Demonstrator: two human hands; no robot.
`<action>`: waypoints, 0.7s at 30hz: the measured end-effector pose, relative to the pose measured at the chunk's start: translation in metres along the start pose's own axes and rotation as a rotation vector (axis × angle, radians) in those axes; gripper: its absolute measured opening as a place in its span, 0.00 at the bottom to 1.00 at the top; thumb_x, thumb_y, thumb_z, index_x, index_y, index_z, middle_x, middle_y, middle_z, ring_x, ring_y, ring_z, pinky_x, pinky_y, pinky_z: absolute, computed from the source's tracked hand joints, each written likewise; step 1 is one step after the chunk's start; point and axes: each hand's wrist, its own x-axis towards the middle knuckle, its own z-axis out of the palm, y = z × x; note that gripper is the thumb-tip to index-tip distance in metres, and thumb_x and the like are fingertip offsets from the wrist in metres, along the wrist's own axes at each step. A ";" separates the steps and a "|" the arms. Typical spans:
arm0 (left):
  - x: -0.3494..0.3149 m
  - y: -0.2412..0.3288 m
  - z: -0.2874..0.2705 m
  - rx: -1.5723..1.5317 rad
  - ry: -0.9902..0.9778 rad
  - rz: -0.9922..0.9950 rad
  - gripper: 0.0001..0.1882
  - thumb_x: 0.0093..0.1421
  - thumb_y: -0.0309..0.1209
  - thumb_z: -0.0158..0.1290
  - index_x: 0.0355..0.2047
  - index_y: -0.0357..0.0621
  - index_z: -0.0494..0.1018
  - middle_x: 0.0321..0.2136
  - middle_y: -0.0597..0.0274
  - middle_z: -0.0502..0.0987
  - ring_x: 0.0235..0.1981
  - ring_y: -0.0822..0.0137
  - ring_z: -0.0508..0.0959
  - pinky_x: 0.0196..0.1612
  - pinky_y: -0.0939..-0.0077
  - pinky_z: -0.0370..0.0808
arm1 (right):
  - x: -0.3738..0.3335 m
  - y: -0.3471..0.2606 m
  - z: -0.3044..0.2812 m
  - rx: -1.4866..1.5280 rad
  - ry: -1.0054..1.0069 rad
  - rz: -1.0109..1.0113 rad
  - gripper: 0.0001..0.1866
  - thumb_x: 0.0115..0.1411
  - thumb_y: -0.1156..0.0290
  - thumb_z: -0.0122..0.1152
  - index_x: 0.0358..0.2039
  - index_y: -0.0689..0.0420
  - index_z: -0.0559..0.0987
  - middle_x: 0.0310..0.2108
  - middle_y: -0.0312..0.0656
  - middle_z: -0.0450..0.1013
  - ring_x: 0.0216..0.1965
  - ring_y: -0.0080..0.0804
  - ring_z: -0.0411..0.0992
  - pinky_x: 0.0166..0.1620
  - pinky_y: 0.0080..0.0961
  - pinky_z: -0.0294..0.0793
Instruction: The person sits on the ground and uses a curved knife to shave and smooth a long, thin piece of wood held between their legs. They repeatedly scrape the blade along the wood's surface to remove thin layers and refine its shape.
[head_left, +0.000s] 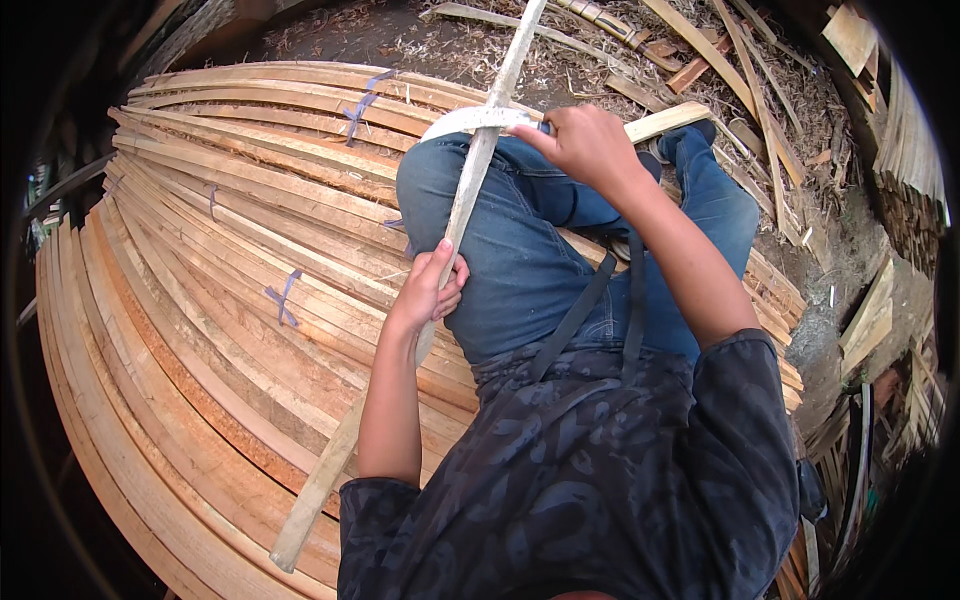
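A long pale wooden slat [470, 190] runs from the lower left up across my left thigh to the top of the view. My left hand [428, 290] grips it at mid-length, beside my jeans. My right hand [585, 140] is closed on the handle of a knife whose curved blade [470, 118] lies across the slat above my left knee. I sit on a large stack of wooden slats [220, 300], some of them tied with blue string.
Wood shavings and offcuts [700, 60] litter the dirt ground ahead. More cut boards [868, 320] and stacked pieces [910, 140] lie to the right. The slat pile fills the left and lower left.
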 end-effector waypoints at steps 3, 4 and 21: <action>0.000 0.006 0.002 0.023 0.000 -0.032 0.31 0.70 0.54 0.35 0.21 0.42 0.67 0.06 0.76 0.52 0.05 0.80 0.53 0.09 0.83 0.50 | 0.028 0.058 -0.023 -0.147 0.096 0.125 0.42 0.59 0.31 0.45 0.13 0.62 0.77 0.14 0.53 0.72 0.19 0.51 0.75 0.24 0.42 0.74; 0.001 0.008 0.002 0.015 -0.008 -0.030 0.31 0.70 0.54 0.35 0.21 0.42 0.67 0.06 0.76 0.53 0.05 0.80 0.53 0.09 0.83 0.50 | 0.027 0.057 -0.023 -0.095 0.120 0.148 0.42 0.59 0.31 0.45 0.13 0.62 0.77 0.14 0.54 0.72 0.19 0.51 0.75 0.25 0.42 0.74; 0.006 0.008 0.000 0.036 -0.049 -0.024 0.31 0.70 0.55 0.35 0.21 0.42 0.66 0.06 0.76 0.52 0.05 0.80 0.53 0.09 0.83 0.50 | 0.045 0.067 -0.019 -0.009 0.233 0.210 0.45 0.58 0.28 0.43 0.12 0.63 0.76 0.16 0.54 0.73 0.23 0.51 0.76 0.26 0.42 0.74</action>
